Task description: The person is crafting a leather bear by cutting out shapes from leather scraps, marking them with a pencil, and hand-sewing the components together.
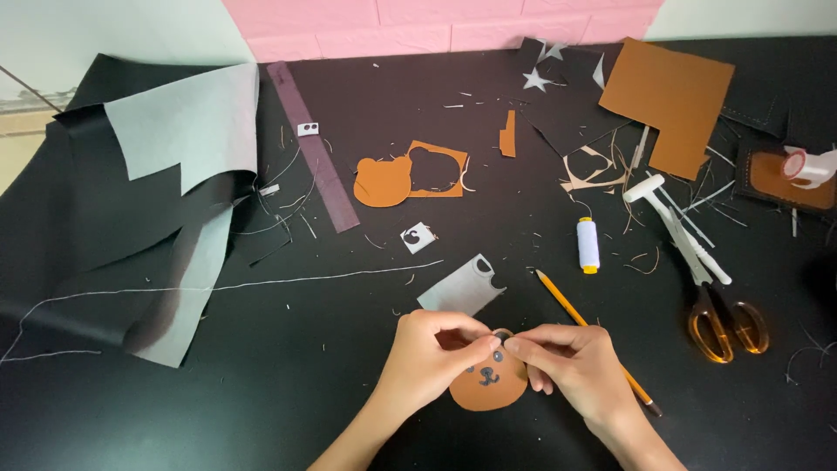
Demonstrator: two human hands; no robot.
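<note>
Both hands pinch a flat, tan leather bear-face cutout (488,382) low on the matte black table (288,392): left hand (432,358) grips its edge, right hand (571,362) presses its top beside a yellow pencil (593,340).

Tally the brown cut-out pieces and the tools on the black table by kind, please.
Brown bear-head shapes: 2, one with a drawn face pinched between left hand and right hand, one plain
Brown leftover sheets: 2, small with bear hole, large
Scissors: 1
Pencil: 1
White thread spool: 1
Total: 7
</note>
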